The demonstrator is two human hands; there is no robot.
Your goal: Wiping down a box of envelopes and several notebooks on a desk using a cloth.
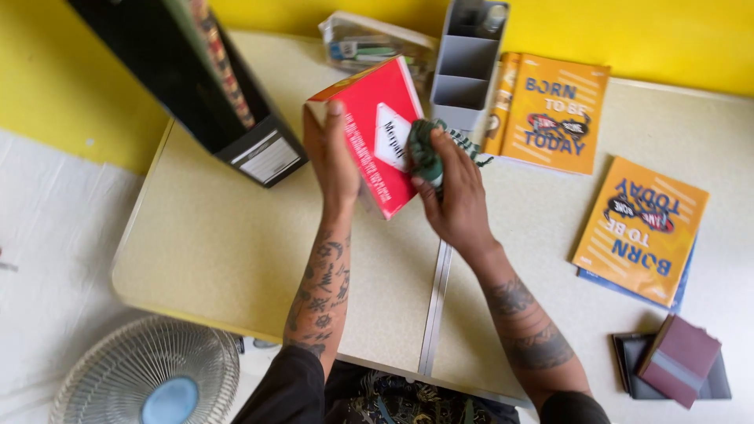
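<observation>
Currently my left hand (334, 161) grips the red book (375, 133) at upper centre; my right hand (452, 192), fingers closed on a green cloth (424, 153), wipes its cover; orange books (550, 114) look untouched

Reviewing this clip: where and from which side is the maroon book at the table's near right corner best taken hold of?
Grip the maroon book at its right long edge, coming from the right. It lies tilted over a dark flat case, so that edge overhangs and seems to leave room for fingers beneath; nothing crowds that side of the table.
</observation>
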